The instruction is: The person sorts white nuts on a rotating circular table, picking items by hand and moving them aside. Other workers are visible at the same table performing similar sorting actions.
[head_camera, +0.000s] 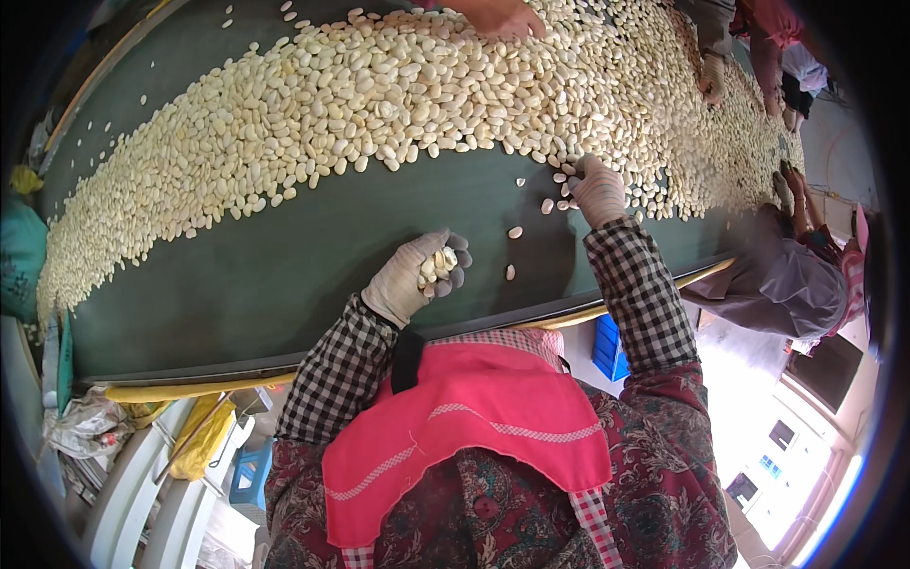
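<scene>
A broad band of pale, whitish beans (398, 92) lies across a dark green conveyor belt (341, 242). My left hand (416, 274), in a light knitted glove with grey fingertips, is cupped around several beans (438, 267) above the near part of the belt. My right hand (598, 190), in a similar glove, reaches to the near edge of the band, its fingertips at the beans there; whether it pinches one is hidden. A few loose beans (515, 232) lie on the belt between my hands.
Across the belt, a co-worker's bare hand (498, 18) touches the beans. More co-workers' hands, one gloved (712, 78), are at the right. A yellow-edged rim (199, 389) borders the belt's near side. A green sack (21, 256) stands at the left end, a blue crate (610, 348) below the belt.
</scene>
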Action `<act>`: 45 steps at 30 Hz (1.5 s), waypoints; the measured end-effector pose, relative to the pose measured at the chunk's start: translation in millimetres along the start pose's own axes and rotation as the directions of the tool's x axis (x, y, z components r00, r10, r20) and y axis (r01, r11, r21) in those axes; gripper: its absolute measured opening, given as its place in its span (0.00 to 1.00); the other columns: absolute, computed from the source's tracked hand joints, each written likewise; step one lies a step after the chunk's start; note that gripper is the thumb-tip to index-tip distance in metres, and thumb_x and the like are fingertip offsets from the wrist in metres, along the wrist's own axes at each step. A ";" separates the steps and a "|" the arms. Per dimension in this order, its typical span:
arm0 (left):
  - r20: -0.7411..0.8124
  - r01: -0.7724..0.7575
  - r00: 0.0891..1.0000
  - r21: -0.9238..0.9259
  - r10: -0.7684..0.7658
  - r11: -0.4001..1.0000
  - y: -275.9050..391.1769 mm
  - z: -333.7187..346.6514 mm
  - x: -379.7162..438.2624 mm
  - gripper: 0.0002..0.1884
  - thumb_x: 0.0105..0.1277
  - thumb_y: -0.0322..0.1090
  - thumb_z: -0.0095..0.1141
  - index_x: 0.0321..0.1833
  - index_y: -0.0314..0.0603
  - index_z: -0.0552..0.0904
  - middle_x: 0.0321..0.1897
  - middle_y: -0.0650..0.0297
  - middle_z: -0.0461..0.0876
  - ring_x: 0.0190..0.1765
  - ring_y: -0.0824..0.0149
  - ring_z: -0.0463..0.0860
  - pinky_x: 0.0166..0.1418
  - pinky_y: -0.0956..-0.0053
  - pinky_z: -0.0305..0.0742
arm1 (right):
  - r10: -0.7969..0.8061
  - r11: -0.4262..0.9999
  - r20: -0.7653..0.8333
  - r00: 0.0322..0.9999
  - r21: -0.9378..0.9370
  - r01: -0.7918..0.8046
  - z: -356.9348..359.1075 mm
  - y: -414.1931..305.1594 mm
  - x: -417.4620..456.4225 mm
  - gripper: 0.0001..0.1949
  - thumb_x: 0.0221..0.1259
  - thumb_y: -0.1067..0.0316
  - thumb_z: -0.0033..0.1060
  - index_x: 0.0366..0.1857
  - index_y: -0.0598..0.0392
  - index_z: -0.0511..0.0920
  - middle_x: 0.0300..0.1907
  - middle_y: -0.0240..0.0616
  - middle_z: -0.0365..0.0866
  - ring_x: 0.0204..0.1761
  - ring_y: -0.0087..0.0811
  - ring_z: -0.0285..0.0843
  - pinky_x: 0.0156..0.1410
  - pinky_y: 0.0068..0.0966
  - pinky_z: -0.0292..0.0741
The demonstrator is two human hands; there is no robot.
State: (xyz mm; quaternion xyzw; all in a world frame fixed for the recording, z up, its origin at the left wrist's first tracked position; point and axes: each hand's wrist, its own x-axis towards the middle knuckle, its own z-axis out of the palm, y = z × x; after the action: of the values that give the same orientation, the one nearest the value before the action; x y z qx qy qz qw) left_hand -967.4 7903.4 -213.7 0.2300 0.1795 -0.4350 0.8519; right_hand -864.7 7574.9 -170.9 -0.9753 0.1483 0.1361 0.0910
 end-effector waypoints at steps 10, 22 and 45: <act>0.005 0.025 1.000 0.018 -0.025 1.000 10.8 13.9 13.0 0.22 0.78 0.53 0.54 0.58 0.40 0.80 0.43 0.61 0.85 0.39 0.67 0.86 0.35 0.78 0.81 | -0.334 0.669 0.262 0.905 0.743 0.032 -4.9 -94.4 -126.1 0.09 0.63 0.72 0.68 0.45 0.62 0.84 0.34 0.42 0.88 0.34 0.27 0.84 0.43 0.26 0.82; 0.002 0.029 1.000 0.043 -0.029 0.999 24.1 -24.7 -25.8 0.19 0.79 0.49 0.53 0.50 0.37 0.81 0.38 0.59 0.84 0.32 0.70 0.84 0.23 0.85 0.75 | -0.236 0.962 0.197 0.951 -0.092 0.258 51.7 -56.8 -174.3 0.09 0.62 0.72 0.60 0.45 0.50 0.82 0.49 0.49 0.80 0.48 0.53 0.84 0.53 0.44 0.83; -0.060 0.047 0.997 -0.062 -0.051 0.997 53.6 -69.6 -100.2 0.15 0.80 0.48 0.52 0.51 0.43 0.79 0.37 0.60 0.82 0.32 0.67 0.80 0.27 0.80 0.74 | -0.093 0.923 -0.254 0.963 0.341 0.179 92.7 -104.9 -229.5 0.10 0.65 0.74 0.64 0.49 0.58 0.84 0.42 0.43 0.85 0.43 0.35 0.86 0.49 0.30 0.83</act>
State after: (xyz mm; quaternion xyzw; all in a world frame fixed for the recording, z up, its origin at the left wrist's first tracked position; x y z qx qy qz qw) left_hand -986.5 8035.1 -208.1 0.2127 0.2242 -0.4428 0.8417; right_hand -1064.8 7754.4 -177.1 -0.9591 0.1116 -0.0152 0.2595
